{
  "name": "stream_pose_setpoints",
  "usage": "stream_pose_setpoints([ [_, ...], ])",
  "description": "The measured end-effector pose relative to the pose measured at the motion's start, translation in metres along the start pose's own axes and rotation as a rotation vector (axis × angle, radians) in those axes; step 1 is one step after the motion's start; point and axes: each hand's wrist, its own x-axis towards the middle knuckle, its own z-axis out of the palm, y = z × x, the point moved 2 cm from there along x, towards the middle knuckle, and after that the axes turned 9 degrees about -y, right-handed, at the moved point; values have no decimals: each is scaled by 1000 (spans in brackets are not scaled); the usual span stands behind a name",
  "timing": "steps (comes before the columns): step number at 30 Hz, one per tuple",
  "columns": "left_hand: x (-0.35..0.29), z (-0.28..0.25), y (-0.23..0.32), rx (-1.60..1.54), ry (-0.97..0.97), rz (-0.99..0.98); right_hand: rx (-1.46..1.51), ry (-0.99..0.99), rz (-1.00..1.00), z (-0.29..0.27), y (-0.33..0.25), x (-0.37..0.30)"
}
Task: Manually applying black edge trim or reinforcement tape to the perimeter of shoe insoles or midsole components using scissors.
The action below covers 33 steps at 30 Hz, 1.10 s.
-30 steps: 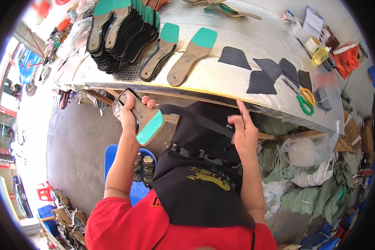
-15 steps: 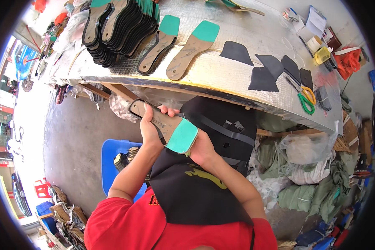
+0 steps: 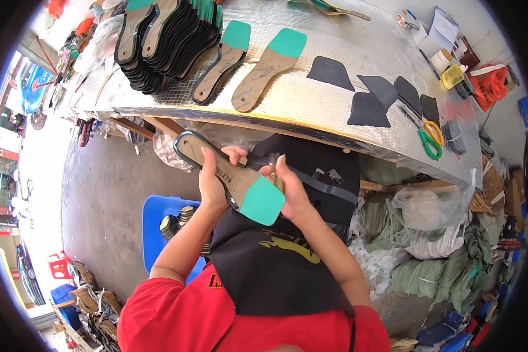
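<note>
A shoe insole board [image 3: 232, 176], brown with a teal toe end and a dark rim, slants over my lap. My left hand [image 3: 212, 185] is closed around its middle, thumb on top and fingertips showing at the far edge. Beside the teal end, my right hand [image 3: 294, 190] has its thumb raised and fingers curled. A thin, blurred item [image 3: 280, 183] seems to be in that grip; its kind cannot be made out. On the table above lie two similar insole boards [image 3: 268, 70], one dark-rimmed, next to a tall stack of insoles [image 3: 182, 44].
Dark trapezoid pieces [image 3: 330, 73] and scissors with orange and green handles [image 3: 429, 138] lie on the foil-covered table [image 3: 287, 120]. A blue bin [image 3: 154, 234] with insoles inside stands at my left. Bags and green cloth [image 3: 419, 278] crowd the right side.
My right hand has come from under the teal end to its right edge, thumb now raised. The insole board has turned slightly, its teal end shifting right and toward me.
</note>
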Motion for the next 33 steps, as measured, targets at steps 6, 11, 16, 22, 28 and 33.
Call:
stream_pose_setpoints([
  [6,9,23,8,505,-440,259,-424,-113,175,-1,-38,-11],
  [11,8,31,-2,531,-554,189,-737,-77,-85,7,-25,-21],
  [16,-1,41,-11,703,-124,-66,-1079,265,-364,7,-12,-34],
  [22,-1,33,-24,681,-260,-211,-1059,169,-429,-4,-51,-42],
  [28,3,58,-24,779,-565,-299,-955,184,-467,12,-94,-34],
  [33,23,61,-20,477,-349,-65,-1090,301,-526,16,-74,-33],
])
